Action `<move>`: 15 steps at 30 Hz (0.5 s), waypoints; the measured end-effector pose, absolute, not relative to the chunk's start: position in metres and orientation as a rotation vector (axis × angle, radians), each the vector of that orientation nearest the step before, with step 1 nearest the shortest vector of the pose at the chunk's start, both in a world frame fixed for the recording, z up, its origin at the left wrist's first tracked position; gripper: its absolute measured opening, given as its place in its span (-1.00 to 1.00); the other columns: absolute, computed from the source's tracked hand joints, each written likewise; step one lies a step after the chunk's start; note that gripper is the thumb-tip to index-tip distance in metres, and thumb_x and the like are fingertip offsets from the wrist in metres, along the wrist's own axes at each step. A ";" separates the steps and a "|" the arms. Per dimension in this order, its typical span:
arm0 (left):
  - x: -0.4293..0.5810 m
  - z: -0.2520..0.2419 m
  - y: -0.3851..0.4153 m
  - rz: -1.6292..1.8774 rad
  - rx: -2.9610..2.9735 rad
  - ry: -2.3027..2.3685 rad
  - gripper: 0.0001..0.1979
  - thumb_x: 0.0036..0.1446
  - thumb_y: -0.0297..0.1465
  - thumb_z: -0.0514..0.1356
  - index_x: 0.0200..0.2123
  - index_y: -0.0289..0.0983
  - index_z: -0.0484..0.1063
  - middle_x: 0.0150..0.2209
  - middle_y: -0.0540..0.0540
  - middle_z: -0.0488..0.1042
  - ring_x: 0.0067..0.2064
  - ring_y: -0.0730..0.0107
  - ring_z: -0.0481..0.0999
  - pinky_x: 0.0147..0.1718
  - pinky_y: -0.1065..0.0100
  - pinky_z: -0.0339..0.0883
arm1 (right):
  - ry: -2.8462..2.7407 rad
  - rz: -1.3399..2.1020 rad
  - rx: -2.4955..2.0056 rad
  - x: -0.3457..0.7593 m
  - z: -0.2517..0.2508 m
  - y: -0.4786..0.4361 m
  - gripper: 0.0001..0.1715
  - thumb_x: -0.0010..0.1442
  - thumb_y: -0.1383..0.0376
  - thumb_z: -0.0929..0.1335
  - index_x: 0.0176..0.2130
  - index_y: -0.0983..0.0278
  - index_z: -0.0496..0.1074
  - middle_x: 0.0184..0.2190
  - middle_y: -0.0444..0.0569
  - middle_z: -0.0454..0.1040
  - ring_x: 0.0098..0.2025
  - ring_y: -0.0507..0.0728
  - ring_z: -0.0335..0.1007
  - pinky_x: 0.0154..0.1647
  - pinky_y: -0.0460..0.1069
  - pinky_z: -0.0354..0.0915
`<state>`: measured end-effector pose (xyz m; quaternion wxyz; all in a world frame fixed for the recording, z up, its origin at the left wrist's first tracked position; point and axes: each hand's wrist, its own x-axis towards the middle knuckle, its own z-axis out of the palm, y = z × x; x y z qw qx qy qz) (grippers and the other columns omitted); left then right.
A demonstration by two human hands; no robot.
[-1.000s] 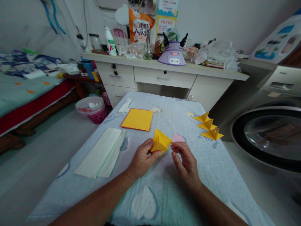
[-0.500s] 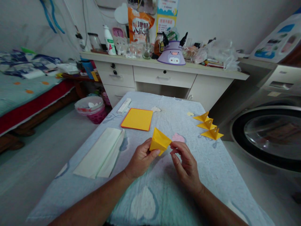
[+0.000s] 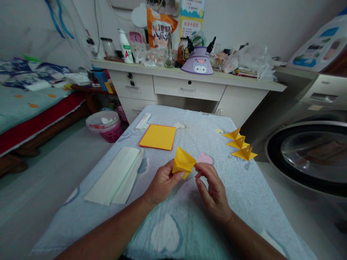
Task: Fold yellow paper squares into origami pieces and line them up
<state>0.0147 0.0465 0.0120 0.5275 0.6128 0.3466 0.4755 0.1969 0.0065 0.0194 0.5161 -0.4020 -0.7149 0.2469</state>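
A partly folded yellow origami paper [image 3: 183, 161] is held above the table, tilted, its pointed corner up. My left hand [image 3: 162, 182] pinches it at the lower left, thumb in front and fingers behind. At the paper's right corner, the index fingertip of my right hand [image 3: 214, 189] touches the edge; the thumb is apart from it and the other fingers are curled. Behind lies a stack of square paper [image 3: 157, 137], yellow on top with red showing at the edges. Several finished yellow folded pieces [image 3: 239, 143] stand in a row at the far right of the table.
A patterned light-blue cloth [image 3: 165, 234] covers the table. A folded pale cloth or tissue [image 3: 115, 177] and a slim white box [image 3: 143, 121] lie on the left. Beyond are a white cabinet [image 3: 189, 90], a washing machine [image 3: 306, 119] and a pink bin [image 3: 112, 131].
The right corner of the yellow paper has bent slightly inward to the left, and my right hand has shifted a little left with it. My left hand keeps its hold.
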 end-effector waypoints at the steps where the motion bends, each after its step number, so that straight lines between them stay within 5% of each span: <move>1: 0.015 0.012 0.046 1.141 1.482 0.821 -0.76 0.19 -0.27 0.20 -0.13 -0.26 0.48 -0.22 -0.07 0.53 -0.19 0.33 0.48 -0.17 0.34 0.35 | -1.721 0.595 -0.961 0.197 0.019 0.007 -0.49 0.29 0.39 0.25 0.20 0.09 0.25 0.00 0.06 0.33 -0.03 0.19 0.31 -0.06 0.14 0.32; 9: 0.011 0.010 0.045 1.235 1.747 0.779 -0.90 0.21 -0.43 0.18 -0.20 -0.21 0.48 -0.21 -0.03 0.48 -0.15 0.38 0.49 -0.12 0.37 0.33 | -1.745 0.607 -0.917 0.197 0.019 0.008 -0.47 0.28 0.42 0.24 0.20 0.10 0.26 0.00 0.05 0.30 -0.03 0.16 0.29 -0.05 0.12 0.30; 15: 0.010 0.007 0.045 1.237 1.905 0.741 -0.81 0.18 -0.54 0.17 -0.16 -0.18 0.43 -0.19 -0.02 0.46 -0.14 0.40 0.49 -0.15 0.39 0.32 | -1.759 0.638 -0.892 0.196 0.021 0.008 -0.46 0.28 0.43 0.24 0.19 0.07 0.27 0.00 0.04 0.28 0.00 0.17 0.26 -0.05 0.12 0.30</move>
